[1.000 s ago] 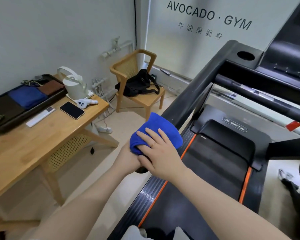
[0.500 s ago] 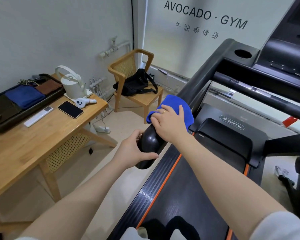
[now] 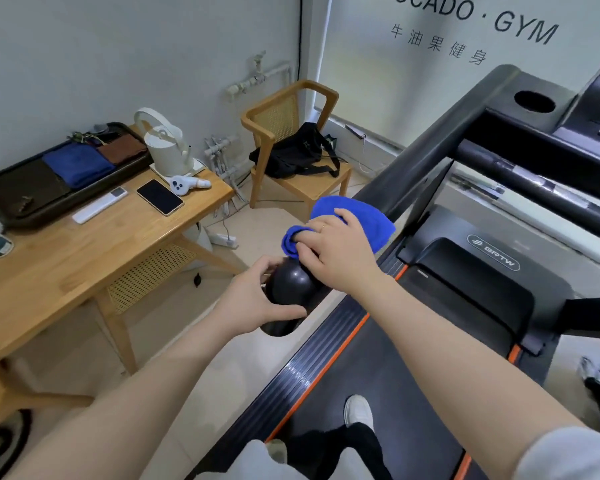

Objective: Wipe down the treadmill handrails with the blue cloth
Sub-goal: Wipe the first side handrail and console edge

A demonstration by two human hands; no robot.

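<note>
Two hands work the treadmill's left handrail, which runs up toward 1 o'clock. Left hand curls round its rounded end; right hand, just beyond, presses fingers over the blue cloth w/ a bunched grip. Cloth looks soft, light; best held bunched atop the rail.

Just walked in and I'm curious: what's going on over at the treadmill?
A person standing on the treadmill is wiping its left handrail. The right hand presses a blue cloth around the rail near its rounded end, while the left hand grips that end. Off to the side, a wooden table holds a tray of folded cloths.
</note>
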